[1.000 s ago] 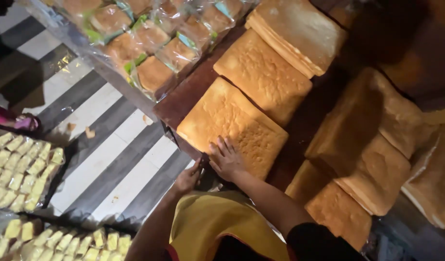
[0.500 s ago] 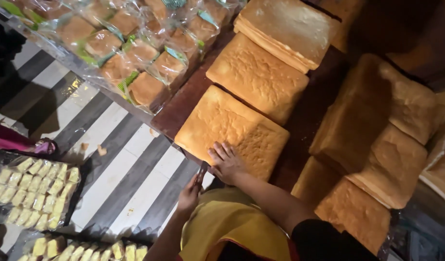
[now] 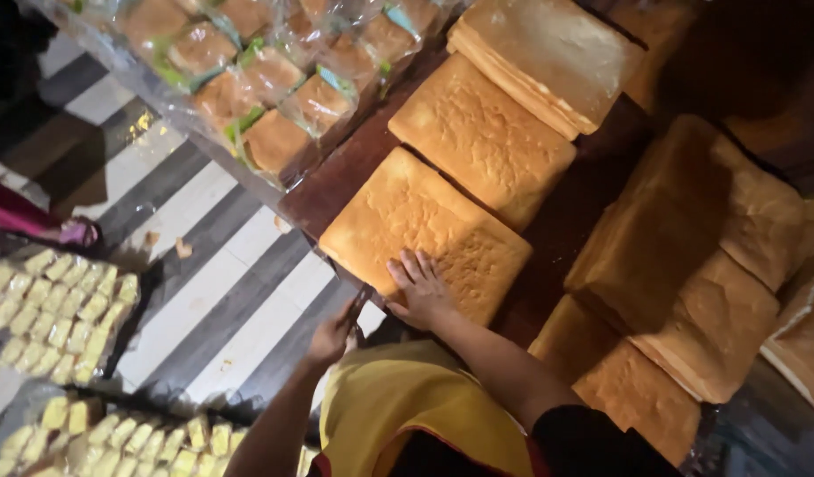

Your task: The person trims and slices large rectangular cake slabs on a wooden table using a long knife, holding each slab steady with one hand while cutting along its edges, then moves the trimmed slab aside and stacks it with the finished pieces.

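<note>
Right hand (image 3: 420, 291) stayed flat on sponge slab (image 3: 425, 234); left hand (image 3: 334, 334) grip unclear.

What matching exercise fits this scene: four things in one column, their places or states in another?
1. right hand
2. wrapped cakes
3. floor
4. left hand

a. in clear bags, top left
b. flat on a golden slab
c. grey and white stripes
d. by the slab's edge, closed on a thin dark tool

Pairs: 1-b, 2-a, 3-c, 4-d
</note>
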